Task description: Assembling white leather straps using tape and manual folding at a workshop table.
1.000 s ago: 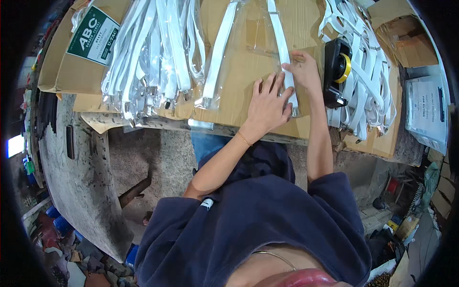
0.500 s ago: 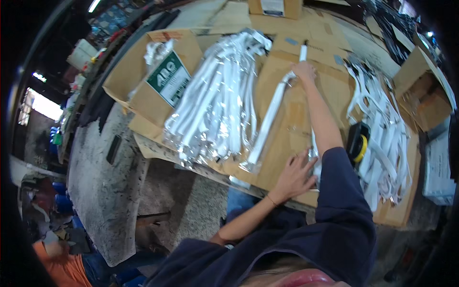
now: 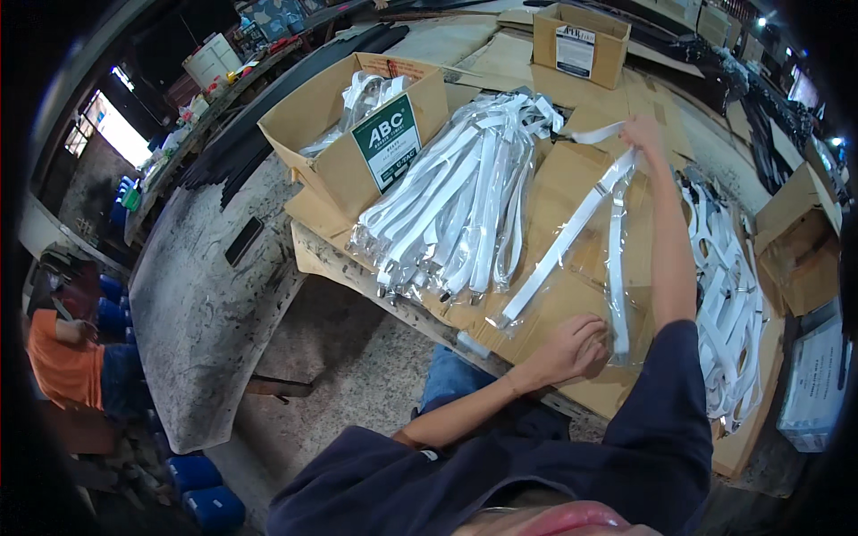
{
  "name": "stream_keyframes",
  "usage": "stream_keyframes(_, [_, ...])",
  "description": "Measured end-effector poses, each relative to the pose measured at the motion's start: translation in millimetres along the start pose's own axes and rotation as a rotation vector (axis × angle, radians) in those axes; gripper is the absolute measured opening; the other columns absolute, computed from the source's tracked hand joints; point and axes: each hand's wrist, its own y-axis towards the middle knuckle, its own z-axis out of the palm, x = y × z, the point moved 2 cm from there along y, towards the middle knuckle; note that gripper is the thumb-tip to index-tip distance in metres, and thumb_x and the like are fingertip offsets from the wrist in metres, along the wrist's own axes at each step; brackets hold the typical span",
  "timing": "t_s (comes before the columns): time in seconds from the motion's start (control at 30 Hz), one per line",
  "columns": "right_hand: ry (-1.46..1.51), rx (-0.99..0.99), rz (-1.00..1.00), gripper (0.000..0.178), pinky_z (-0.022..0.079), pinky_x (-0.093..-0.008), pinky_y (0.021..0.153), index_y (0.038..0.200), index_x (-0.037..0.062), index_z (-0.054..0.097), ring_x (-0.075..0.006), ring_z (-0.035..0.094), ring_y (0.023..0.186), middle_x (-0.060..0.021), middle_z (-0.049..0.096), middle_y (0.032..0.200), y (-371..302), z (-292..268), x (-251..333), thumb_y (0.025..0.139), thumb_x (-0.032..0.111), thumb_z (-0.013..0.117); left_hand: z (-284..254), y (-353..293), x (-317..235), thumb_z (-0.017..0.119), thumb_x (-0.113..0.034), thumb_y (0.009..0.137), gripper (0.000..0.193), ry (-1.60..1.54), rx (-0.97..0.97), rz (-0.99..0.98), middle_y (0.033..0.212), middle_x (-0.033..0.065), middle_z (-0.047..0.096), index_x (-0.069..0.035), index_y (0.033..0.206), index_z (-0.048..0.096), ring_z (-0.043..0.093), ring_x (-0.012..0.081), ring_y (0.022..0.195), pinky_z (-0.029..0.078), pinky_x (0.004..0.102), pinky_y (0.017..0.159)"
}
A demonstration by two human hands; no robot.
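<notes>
A pair of white suspenders (image 3: 576,217) lies spread on the cardboard, its two lower straps in clear plastic sleeves. My right hand (image 3: 642,136) is closed on it where the straps meet, and a loose strap end (image 3: 597,135) trails left from there. Lower down, my left hand (image 3: 572,348) rests with curled fingers beside the sleeved end of the right strap (image 3: 617,304); whether anything is inside it is hidden. To the left is a heap of sleeved white suspenders (image 3: 456,196). Right of my right arm lies a second heap of white suspenders (image 3: 728,330), partly covered by my sleeve.
An open cardboard box (image 3: 322,183) with a green-and-white label holds bagged white straps. Another box (image 3: 617,54) stands at the far edge, and an open carton (image 3: 800,255) at right. A dark phone-like slab (image 3: 244,241) lies on the worn grey board. A person in orange (image 3: 63,362) sits at lower left.
My right hand has drawn the top of the suspenders nearer the left heap, the upper strap now slack and sideways. My left hand's spread fingers have curled. The whole view has shifted.
</notes>
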Motion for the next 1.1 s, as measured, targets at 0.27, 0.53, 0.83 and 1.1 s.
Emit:
stream_keyframes(0.27, [0.687, -0.344, -0.438, 0.033, 0.054, -0.0331, 0.069, 0.105, 0.0016, 0.064, -0.019, 0.066, 0.07, -0.0071, 0.069, 0.082, -150, -258, 182, 0.096, 0.031, 0.052, -171, 120, -74, 0.069, -0.016, 0.081, 0.03, 0.125, -0.477, 0.158, 0.101, 0.0161, 0.064, 0.0, 0.105, 0.06, 0.062, 0.0273, 0.095, 0.047, 0.0358, 0.085])
stream_keyframes(0.53, [1.257, -0.056, -0.534, 0.043, 0.056, -0.0358, 0.059, 0.094, -0.0003, 0.059, -0.0217, 0.065, 0.063, -0.0142, 0.065, 0.076, -164, -319, 295, 0.095, 0.042, 0.054, -224, 230, -75, 0.079, -0.043, 0.072, 0.087, -0.434, 0.255, 0.184, 0.135, 0.0126, 0.051, -0.005, 0.14, 0.04, 0.047, 0.0221, 0.125, 0.035, 0.0373, 0.105])
stream_keyframes(0.83, [1.711, 0.352, -0.652, 0.029, 0.058, -0.0409, 0.065, 0.091, -0.0015, 0.059, -0.0274, 0.064, 0.067, -0.0166, 0.063, 0.077, -95, -286, 330, 0.097, 0.026, 0.051, -165, 155, -47, 0.085, -0.029, 0.069, 0.094, -0.928, 0.384, 0.188, 0.135, 0.0211, 0.05, -0.001, 0.142, 0.032, 0.048, 0.0315, 0.127, 0.032, 0.044, 0.109])
stream_keyframes(1.1, [1.76, 0.292, -0.5, 0.026, 0.057, -0.0382, 0.063, 0.087, 0.0001, 0.06, -0.0256, 0.062, 0.062, -0.014, 0.062, 0.075, 4, -151, 364, 0.096, 0.023, 0.05, -155, 18, -30, 0.083, -0.021, 0.072, 0.068, -1.405, 0.496, -0.259, 0.097, 0.0127, 0.067, 0.001, 0.126, 0.048, 0.066, 0.0254, 0.091, 0.052, 0.0402, 0.082])
